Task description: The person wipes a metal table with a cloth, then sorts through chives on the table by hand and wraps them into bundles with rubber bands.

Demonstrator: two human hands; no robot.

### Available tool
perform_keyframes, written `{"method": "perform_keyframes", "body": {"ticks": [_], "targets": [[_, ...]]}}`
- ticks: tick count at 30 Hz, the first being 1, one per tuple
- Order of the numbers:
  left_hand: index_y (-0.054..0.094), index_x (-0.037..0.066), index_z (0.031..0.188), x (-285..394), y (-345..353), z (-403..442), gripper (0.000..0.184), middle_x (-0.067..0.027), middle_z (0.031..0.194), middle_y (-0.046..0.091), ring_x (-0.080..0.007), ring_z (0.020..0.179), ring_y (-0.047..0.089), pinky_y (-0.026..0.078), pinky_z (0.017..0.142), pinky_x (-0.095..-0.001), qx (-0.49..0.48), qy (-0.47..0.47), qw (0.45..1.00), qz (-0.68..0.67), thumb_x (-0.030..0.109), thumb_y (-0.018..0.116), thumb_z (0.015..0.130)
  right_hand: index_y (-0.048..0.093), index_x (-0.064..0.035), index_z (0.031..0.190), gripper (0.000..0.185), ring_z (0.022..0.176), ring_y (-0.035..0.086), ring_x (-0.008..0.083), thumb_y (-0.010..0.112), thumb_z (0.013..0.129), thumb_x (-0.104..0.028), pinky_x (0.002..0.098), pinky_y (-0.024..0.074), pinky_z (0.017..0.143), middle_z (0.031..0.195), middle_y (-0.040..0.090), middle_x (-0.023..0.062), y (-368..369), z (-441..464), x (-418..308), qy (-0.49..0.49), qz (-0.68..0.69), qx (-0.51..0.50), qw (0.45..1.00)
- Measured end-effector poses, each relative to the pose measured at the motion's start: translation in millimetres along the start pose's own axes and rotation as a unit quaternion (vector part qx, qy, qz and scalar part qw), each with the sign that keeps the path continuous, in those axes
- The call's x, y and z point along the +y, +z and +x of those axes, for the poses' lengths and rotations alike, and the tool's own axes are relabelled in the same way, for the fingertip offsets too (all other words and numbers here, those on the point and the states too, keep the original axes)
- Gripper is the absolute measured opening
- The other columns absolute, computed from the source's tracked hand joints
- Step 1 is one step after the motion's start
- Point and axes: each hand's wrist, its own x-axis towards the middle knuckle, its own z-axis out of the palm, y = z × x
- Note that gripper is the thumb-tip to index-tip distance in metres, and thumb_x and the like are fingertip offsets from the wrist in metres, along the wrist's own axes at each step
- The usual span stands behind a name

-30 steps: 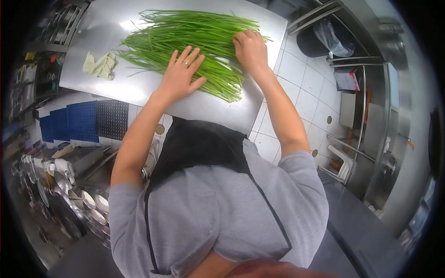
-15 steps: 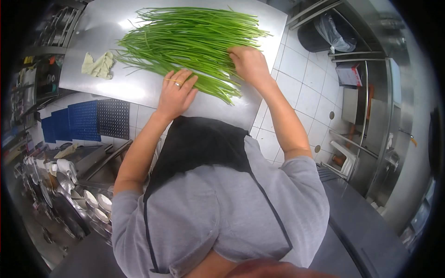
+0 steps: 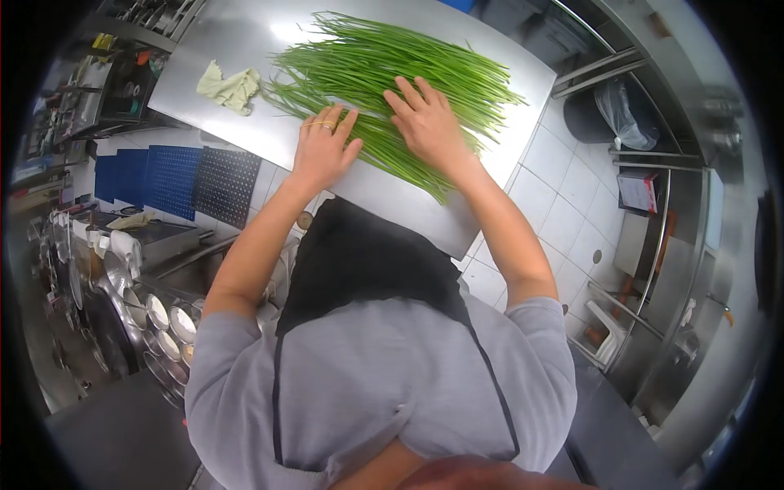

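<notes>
A wide layer of long green chives (image 3: 400,57) lies spread across the steel table (image 3: 184,77), the stalks running roughly side by side. My left hand (image 3: 325,151) rests at the near left edge of the chives, fingers stretched out on them, with a ring and a thin yellow band on its fingers. Over the middle of the layer, my right hand (image 3: 429,126) lies palm down with its fingers spread, touching the stalks. Neither hand grips anything. Some stalks are hidden beneath both hands.
A crumpled pale cloth (image 3: 233,88) lies left of the chives. Beyond the table's right edge stand a black bin (image 3: 584,114) with a clear liner and a metal rack (image 3: 665,212). Blue perforated mats (image 3: 171,175) and several small containers (image 3: 167,343) are at the left.
My right hand has gone from bent fingers at the right part of the chives to lying spread over their middle. My left hand stays on the near left edge. The camera view has turned.
</notes>
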Motion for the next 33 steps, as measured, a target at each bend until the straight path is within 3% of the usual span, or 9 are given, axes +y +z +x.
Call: {"method": "perform_keyframes", "body": {"ticks": [4,7,11,15,19,23,26,29,33], "targets": [[0.050,0.011,0.155,-17,-7,20,0.061,-0.0213,0.162,0.043,-0.0428,0.152,0.036,0.028,0.123,-0.0600,0.073,0.021,0.997,0.018,0.042,0.059,0.104,0.060,-0.0098,0.140,0.046,0.137,0.050,0.0442,0.063,0.101,-0.034,0.0598,0.0443,0.107,0.151,0.055,0.0157,38,35,4,0.083,-0.125,-0.029,0.988],[0.053,0.011,0.154,-34,-6,40,0.059,-0.0200,0.162,0.043,-0.0425,0.153,0.035,0.025,0.124,-0.0615,0.065,0.014,0.997,0.047,0.044,0.057,0.104,0.060,-0.0118,0.141,0.046,0.140,0.048,0.0443,0.060,0.103,-0.037,0.0621,0.0424,0.108,0.153,0.054,0.0146,38,54,-12,0.060,-0.096,-0.035,0.993],[0.056,0.009,0.150,-47,-9,36,0.058,-0.0197,0.162,0.045,-0.0403,0.153,0.035,0.024,0.124,-0.0634,0.021,0.010,0.999,0.033,0.044,0.057,0.104,0.060,-0.0148,0.147,0.047,0.143,0.046,0.0448,0.059,0.103,-0.034,0.0637,0.0395,0.113,0.159,0.049,0.0154,58,58,-16,0.073,-0.106,-0.098,0.987],[0.058,0.006,0.147,-64,-8,26,0.056,-0.0189,0.161,0.046,-0.0385,0.153,0.036,0.025,0.125,-0.0595,0.043,0.036,0.998,-0.011,0.041,0.059,0.104,0.066,-0.0149,0.140,0.042,0.145,0.046,0.0426,0.062,0.100,-0.027,0.0626,0.0386,0.115,0.156,0.052,0.0167,48,53,-24,0.027,-0.059,-0.096,0.993],[0.058,0.005,0.147,-81,-3,26,0.056,-0.0177,0.160,0.047,-0.0383,0.152,0.038,0.026,0.125,-0.0596,0.060,0.042,0.996,-0.058,0.040,0.060,0.103,0.073,-0.0132,0.131,0.035,0.141,0.050,0.0417,0.063,0.098,-0.019,0.0611,0.0392,0.116,0.150,0.059,0.0168,39,49,-5,0.071,-0.060,-0.103,0.990],[0.054,0.010,0.152,-78,-13,65,0.059,-0.0179,0.160,0.047,-0.0403,0.151,0.038,0.027,0.124,-0.0606,0.107,0.101,0.987,-0.063,0.042,0.060,0.103,0.076,-0.0088,0.121,0.030,0.129,0.060,0.0372,0.061,0.095,-0.011,0.0537,0.0478,0.107,0.134,0.070,0.0125,29,52,-3,0.147,-0.004,-0.013,0.989],[0.051,0.013,0.156,-72,-5,89,0.061,-0.0178,0.163,0.044,-0.0419,0.153,0.035,0.027,0.124,-0.0620,0.077,0.118,0.990,-0.022,0.045,0.059,0.104,0.078,-0.0059,0.112,0.026,0.122,0.064,0.0348,0.061,0.093,-0.009,0.0501,0.0523,0.100,0.123,0.074,0.0113,36,50,2,0.070,-0.052,-0.079,0.993],[0.050,0.014,0.157,-78,11,97,0.062,-0.0182,0.168,0.037,-0.0421,0.156,0.031,0.025,0.124,-0.0635,0.020,0.110,0.994,0.008,0.047,0.056,0.105,0.078,-0.0049,0.106,0.023,0.120,0.065,0.0350,0.061,0.091,-0.007,0.0483,0.0548,0.096,0.119,0.074,0.0131,19,55,-1,0.126,0.010,-0.078,0.989],[0.049,0.013,0.158,-80,13,89,0.063,-0.0194,0.167,0.039,-0.0422,0.156,0.031,0.023,0.125,-0.0639,0.030,0.115,0.992,-0.030,0.048,0.056,0.105,0.079,-0.0084,0.108,0.024,0.116,0.066,0.0363,0.063,0.090,-0.007,0.0483,0.0558,0.094,0.125,0.073,0.0141,36,76,41,0.157,-0.079,0.072,0.982]]}}
